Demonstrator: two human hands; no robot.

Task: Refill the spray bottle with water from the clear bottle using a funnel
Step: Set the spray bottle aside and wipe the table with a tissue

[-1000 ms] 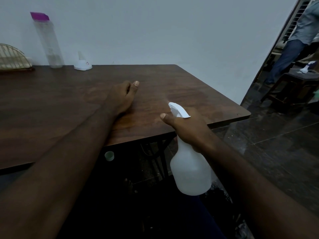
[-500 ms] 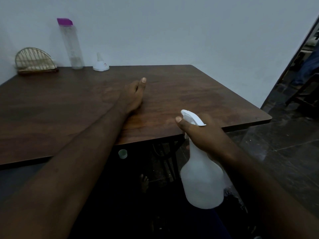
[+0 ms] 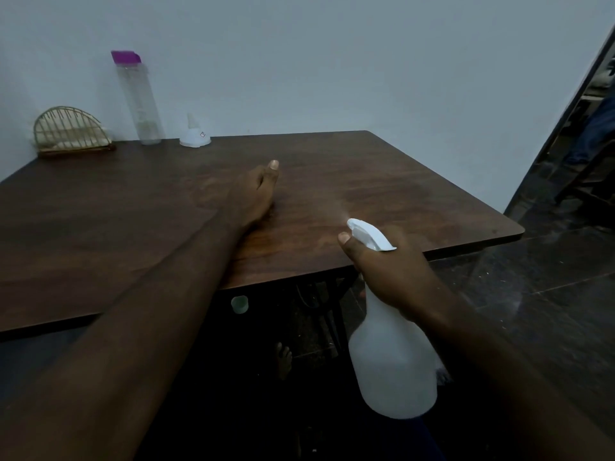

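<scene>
Right hand (image 3: 392,277) grips the spray bottle (image 3: 392,367) by its neck just off the table (image 3: 399,181), left hand (image 3: 253,194) lies relaxed on the wood, clear bottle (image 3: 138,98) and funnel (image 3: 194,136) untouched by the far wall: by my reckoning, refilling hasn't begun.

Rack (image 3: 71,133) upper left on the table (image 3: 399,181), clear bottle (image 3: 139,101) just right of it, funnel (image 3: 194,136) right of that, left hand (image 3: 253,194) resting mid-table, spray bottle (image 3: 392,361) in right hand (image 3: 392,274) lower right, before the table's edge.
</scene>
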